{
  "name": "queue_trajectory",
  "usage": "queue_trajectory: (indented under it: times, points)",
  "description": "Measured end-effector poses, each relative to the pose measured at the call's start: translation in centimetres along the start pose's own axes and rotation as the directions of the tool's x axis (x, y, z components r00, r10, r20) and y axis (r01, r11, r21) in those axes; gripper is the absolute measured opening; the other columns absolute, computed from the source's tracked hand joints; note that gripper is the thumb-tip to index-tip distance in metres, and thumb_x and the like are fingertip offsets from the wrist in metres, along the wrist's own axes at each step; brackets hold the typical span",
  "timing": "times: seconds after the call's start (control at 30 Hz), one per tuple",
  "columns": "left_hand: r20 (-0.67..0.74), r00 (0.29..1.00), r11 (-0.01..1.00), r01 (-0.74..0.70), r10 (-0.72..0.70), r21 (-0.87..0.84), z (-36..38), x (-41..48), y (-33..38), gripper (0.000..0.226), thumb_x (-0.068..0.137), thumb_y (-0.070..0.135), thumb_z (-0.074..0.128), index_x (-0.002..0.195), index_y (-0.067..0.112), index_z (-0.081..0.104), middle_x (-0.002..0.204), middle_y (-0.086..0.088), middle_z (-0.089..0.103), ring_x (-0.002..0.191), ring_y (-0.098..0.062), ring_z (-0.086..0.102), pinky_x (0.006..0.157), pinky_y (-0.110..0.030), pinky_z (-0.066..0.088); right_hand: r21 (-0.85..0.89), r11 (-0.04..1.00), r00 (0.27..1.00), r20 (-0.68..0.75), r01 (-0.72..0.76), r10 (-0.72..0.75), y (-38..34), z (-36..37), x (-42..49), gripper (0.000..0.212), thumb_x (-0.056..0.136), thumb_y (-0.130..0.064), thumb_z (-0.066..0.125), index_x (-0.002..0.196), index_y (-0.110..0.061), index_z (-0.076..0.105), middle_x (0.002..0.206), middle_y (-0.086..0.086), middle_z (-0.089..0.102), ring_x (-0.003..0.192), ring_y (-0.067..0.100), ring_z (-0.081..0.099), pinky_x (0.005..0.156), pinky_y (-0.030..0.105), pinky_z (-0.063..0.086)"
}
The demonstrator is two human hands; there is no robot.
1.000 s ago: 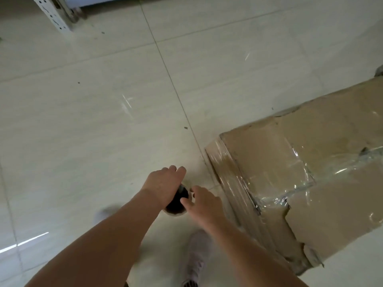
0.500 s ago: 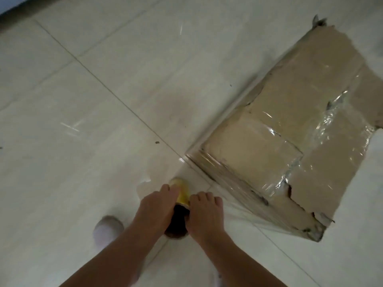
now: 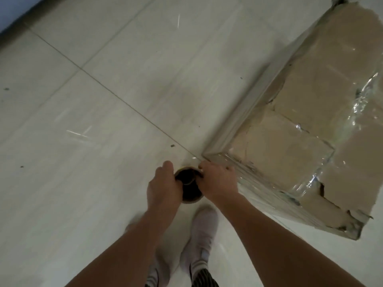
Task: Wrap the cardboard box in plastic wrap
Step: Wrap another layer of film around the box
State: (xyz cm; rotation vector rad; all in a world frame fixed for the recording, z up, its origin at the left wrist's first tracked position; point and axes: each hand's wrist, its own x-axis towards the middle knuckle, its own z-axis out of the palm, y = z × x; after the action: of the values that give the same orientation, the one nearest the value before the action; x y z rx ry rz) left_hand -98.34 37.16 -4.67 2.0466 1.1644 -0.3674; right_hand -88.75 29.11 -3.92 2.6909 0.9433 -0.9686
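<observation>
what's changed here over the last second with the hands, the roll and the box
Both hands, left hand and right hand, have carried the wrap roll along the cardboard box to its near corner, and the view swung around the box. Unchanged: both hands grip the roll, and the box sits on the tiled floor.

Pale glossy tiled floor [image 3: 116, 83] (thin dark grout lines), faint light streaks

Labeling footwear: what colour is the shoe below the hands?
White shoe, with a striped sock above it; head view.
</observation>
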Motion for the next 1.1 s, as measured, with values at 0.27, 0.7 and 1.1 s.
queue_trajectory:
  times: [0.27, 0.7, 1.1]
  points:
    - [0.07, 0.991, 0.959, -0.126, 0.112, 0.253, -1.6, 1.0, 2.4, 0.025, 0.09, 0.014, 0.047, 0.113, 0.015, 0.036, 0.11, -0.005, 0.043, 0.095, -0.025, 0.054, 0.066, -0.032, 0.041, 0.041, 0.995, 0.982, 0.169, -0.088, 0.08, 0.3, -0.6, 0.5, 0.023, 0.091, -0.027, 0.043, 0.109, -0.016, 0.051, 0.111, 0.003, 0.064, 0.108, 0.025, 0.058, 0.093, 0.034, 0.034]
    - [0.17, 0.966, 0.893, -0.247, 0.195, 0.377, -2.9, 3.6, 3.5, 0.027, 0.093, 0.016, 0.046, 0.117, 0.012, 0.037, 0.113, -0.006, 0.047, 0.098, -0.024, 0.054, 0.075, -0.033, 0.044, -0.001, 0.976, 0.975, 0.055, 0.216, -0.215, -0.6, -2.5, 3.3, 0.023, 0.096, -0.013, 0.039, 0.115, -0.011, 0.052, 0.115, 0.006, 0.058, 0.106, 0.024, 0.056, 0.08, 0.031, 0.042]
    - [-0.098, 0.994, 0.997, -0.031, 0.038, 0.068, -4.6, 6.8, 5.0, 0.022, 0.086, 0.004, 0.046, 0.091, 0.014, 0.028, 0.09, -0.006, 0.04, 0.071, -0.022, 0.044, 0.059, -0.031, 0.033, 0.019, 0.957, 0.957, -0.022, 0.29, -0.29, -1.2, -6.3, 10.0, 0.028, 0.093, -0.022, 0.048, 0.118, -0.01, 0.052, 0.111, 0.007, 0.057, 0.105, 0.025, 0.056, 0.084, 0.034, 0.048]
